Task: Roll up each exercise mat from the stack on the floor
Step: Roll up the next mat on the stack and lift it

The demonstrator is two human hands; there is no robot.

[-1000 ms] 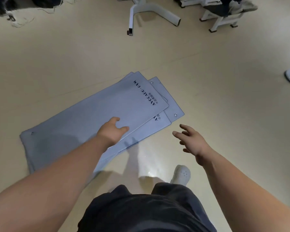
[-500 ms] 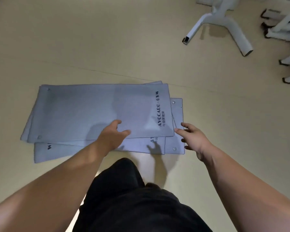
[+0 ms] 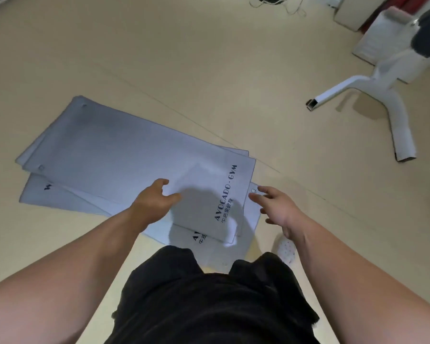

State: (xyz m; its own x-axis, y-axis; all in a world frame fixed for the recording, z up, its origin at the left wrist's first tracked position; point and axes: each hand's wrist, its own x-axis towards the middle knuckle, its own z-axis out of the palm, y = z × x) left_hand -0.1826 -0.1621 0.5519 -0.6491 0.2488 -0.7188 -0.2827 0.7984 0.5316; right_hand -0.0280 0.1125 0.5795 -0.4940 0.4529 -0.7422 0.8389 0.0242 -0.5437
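Observation:
Several pale grey-blue exercise mats lie flat in a loose stack on the beige floor. The top mat (image 3: pixel 124 155) carries black "AVOCADO · GYM" lettering near its right end. A lower mat (image 3: pixel 67 198) sticks out toward me on the left. My left hand (image 3: pixel 154 202) reaches over the top mat with relaxed fingers; whether it touches the mat I cannot tell. My right hand (image 3: pixel 274 206) is spread open at the stack's right end, its fingertips by a metal eyelet in the corner of a lower mat (image 3: pixel 252 209). Neither hand holds anything.
A white metal equipment frame (image 3: pixel 372 95) with splayed legs stands on the floor to the right. White and dark gear (image 3: pixel 392 28) fills the far right corner. My dark shorts (image 3: pixel 209 294) and a white shoe (image 3: pixel 286 248) are below the stack.
The view has swung, so the stack now lies diagonally. My right hand has reached the stack's right end by the eyelet. My left hand stays over the top mat.

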